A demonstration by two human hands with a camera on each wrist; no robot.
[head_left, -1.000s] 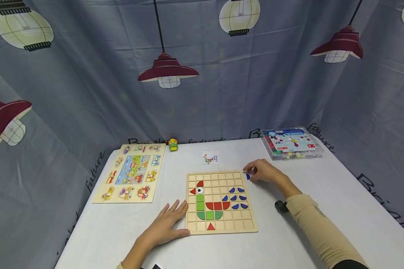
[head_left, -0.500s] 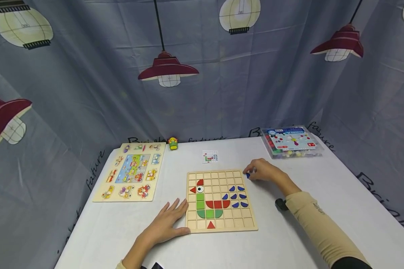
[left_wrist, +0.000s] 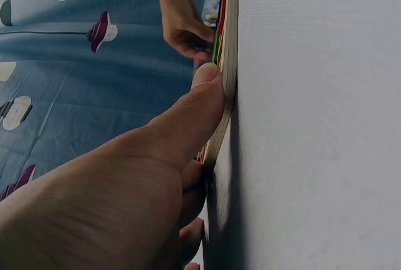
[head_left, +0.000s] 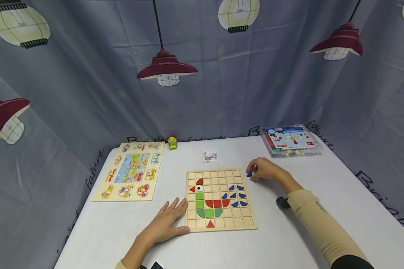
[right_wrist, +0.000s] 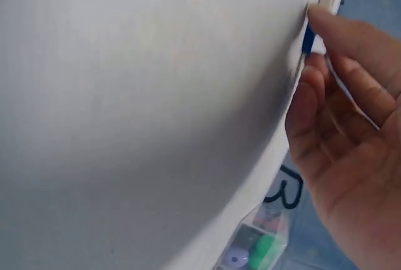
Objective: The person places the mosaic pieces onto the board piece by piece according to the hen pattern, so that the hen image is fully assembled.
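A wooden grid board (head_left: 237, 224) lies on the table, with red, green and blue pieces forming a bird in its squares. My left hand (head_left: 166, 226) rests at the board's left side, fingers spread and thumb along the near corner. In the left wrist view that thumb (left_wrist: 188, 116) lies against the board's edge (left_wrist: 230, 63). Just past the far right corner, my right hand (head_left: 264, 170) pinches a blue curved piece (head_left: 249, 174) between thumb and finger. The right wrist view shows this blue piece (right_wrist: 307, 39) between the fingertips, close over the white cloth.
Behind the board lies a small pattern card (head_left: 210, 155) with a similar bird. A picture puzzle board (head_left: 156, 168) is at the left, beside a small yellow-green toy figure (head_left: 172, 142). A clear box of colourful parts (head_left: 291, 141) stands at the back right.
My right hand has shifted slightly right, away from the board's corner, and the blue piece has turned between its fingers. My left hand stays at the board's side.
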